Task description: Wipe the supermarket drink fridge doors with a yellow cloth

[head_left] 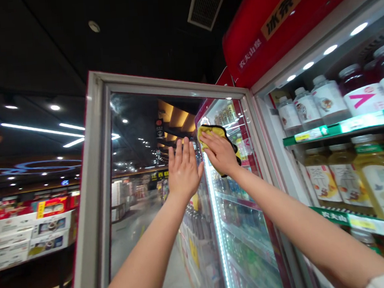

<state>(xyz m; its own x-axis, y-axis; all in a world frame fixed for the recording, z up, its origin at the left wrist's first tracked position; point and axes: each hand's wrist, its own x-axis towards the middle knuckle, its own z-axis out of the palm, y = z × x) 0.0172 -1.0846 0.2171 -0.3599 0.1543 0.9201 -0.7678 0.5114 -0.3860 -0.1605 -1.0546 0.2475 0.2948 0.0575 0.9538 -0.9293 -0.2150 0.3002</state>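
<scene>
A glass fridge door [130, 131] in a pale metal frame stands swung open in front of me. My left hand [182, 169] is open, its palm and outstretched fingers laid against the glass near the middle. Just to its right, my right hand [221, 152] presses a yellow cleaning cloth [215, 129] with black edging flat on the upper part of the pane. The cloth sticks out past the fingers at the top and the right side. Part of it is hidden under the palm.
At right is the opened drinks fridge, with bottles [329, 98] on a shelf [345, 126] and a red header [253, 35]. Stacked boxes [48, 230] stand on a display at left. Through the glass, another lit drinks cooler [243, 229] and an aisle floor [130, 243] show.
</scene>
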